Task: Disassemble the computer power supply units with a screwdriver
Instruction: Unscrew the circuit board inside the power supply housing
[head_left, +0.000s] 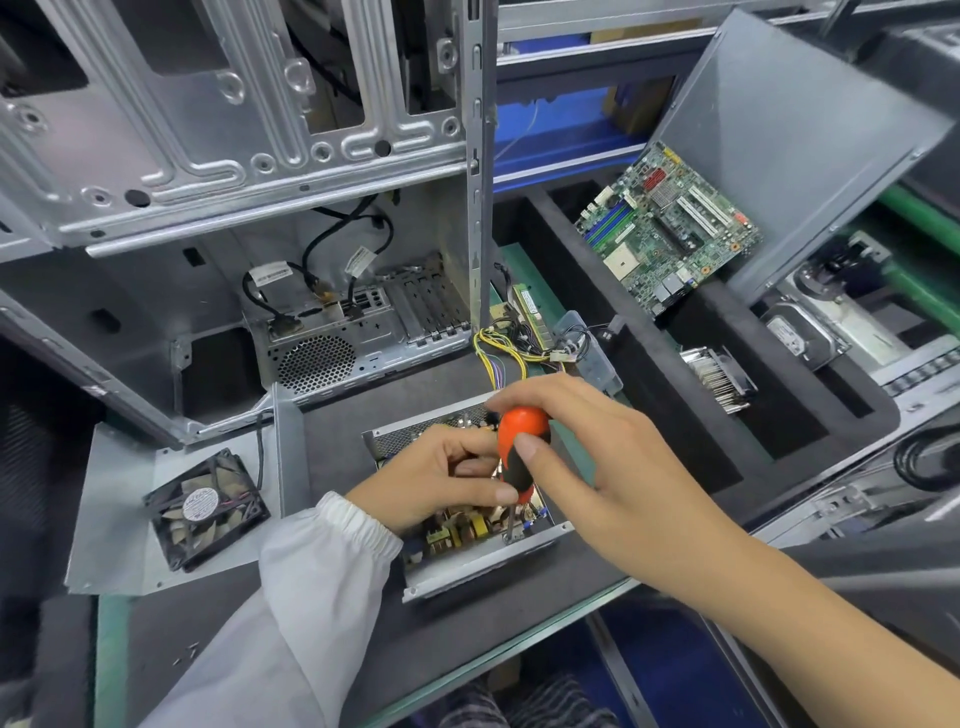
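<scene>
white elastic-cuffed left sleeve, bare right forearm

fan label | cable tags | print illegible (too small)

You are at an electronics teardown bench in a workshop: a stripped metal computer case stands on the dark mat, a bare motherboard leans in a foam tray, and a loose fan lies beside it.

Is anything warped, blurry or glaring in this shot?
Head view: wide-angle bending bows the grey metal computer case edges; the bare right forearm at the bottom is soft; the orange-and-black screwdriver handle is sharp with mild sheen; lighting is even.
</scene>
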